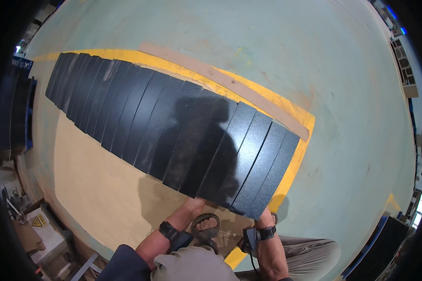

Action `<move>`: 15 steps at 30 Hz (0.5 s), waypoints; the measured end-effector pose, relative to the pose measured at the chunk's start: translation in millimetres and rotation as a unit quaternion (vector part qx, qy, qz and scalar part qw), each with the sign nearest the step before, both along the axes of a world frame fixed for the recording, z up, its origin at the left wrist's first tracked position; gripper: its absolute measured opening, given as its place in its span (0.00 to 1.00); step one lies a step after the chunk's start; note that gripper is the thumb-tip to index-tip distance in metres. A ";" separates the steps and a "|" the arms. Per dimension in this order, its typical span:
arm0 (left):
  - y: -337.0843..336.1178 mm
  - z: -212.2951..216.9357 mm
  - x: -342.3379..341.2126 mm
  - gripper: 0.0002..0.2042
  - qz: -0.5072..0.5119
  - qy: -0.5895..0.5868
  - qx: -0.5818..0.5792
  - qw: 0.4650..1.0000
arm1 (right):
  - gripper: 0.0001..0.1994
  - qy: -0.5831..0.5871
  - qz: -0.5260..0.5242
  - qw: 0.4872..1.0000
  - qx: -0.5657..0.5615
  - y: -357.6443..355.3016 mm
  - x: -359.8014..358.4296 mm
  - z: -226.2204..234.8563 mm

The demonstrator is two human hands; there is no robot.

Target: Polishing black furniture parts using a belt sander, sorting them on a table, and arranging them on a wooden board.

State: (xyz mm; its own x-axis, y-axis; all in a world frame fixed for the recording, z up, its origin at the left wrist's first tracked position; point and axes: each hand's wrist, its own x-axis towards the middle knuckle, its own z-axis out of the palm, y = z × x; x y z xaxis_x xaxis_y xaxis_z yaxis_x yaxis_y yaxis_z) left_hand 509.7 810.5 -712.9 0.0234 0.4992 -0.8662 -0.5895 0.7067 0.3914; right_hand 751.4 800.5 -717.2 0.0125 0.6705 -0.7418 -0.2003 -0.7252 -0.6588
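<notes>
Black flat boards (173, 122) lie overlapped in a long fanned row, running from the far left to close in front of me. At the near edge of the row, my left hand (195, 204) reaches under the boards, its fingers hidden beneath them. My right hand (266, 217) grips the near right corner of the end board (272, 175), with most of its fingers out of sight behind the edge. Which boards the left hand bears on is hard to make out. My shadow falls across the middle of the row.
A tan sheet (94, 173) lies under the row's near side. Along the far side runs a brown strip (229, 84) over yellow floor tape (293, 110). Dark stacked panels (18, 112) stand at left, another dark stack (382, 248) at lower right. My sandalled foot (206, 227) is near the row.
</notes>
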 end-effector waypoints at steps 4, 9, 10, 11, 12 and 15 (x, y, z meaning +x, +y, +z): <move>-2.8 3.5 -4.0 0.17 -0.040 0.035 0.079 0.995 | 0.26 -0.007 0.010 0.999 0.038 11.7 -8.9 -12.1; -1.5 4.2 -25.4 0.19 -0.441 0.430 0.372 0.695 | 0.26 -0.082 0.032 0.988 0.130 56.3 -5.2 -0.3; -0.1 6.0 -27.6 0.19 -0.494 0.461 0.362 0.642 | 0.26 -0.110 0.045 0.981 0.152 75.0 1.7 9.5; 2.5 8.8 -29.3 0.19 -0.479 0.484 0.403 0.611 | 0.27 -0.119 0.057 0.982 0.135 96.1 20.8 26.9; 1.5 14.5 -29.3 0.18 -0.360 0.344 0.259 0.828 | 0.29 -0.173 0.087 0.963 0.189 118.5 38.6 47.8; 9.9 33.0 -36.6 0.18 -0.182 0.170 0.057 0.967 | 0.31 -0.199 0.146 0.924 0.291 196.6 78.1 123.2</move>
State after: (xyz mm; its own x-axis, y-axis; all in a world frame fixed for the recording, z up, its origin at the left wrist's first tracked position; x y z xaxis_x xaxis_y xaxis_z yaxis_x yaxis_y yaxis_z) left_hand 473.0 820.4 -679.9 -0.0621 0.6036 -0.7949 -0.1337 0.7842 0.6059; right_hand 829.5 997.1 -594.0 -0.0378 0.9725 -0.2299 0.2893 -0.2096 -0.9340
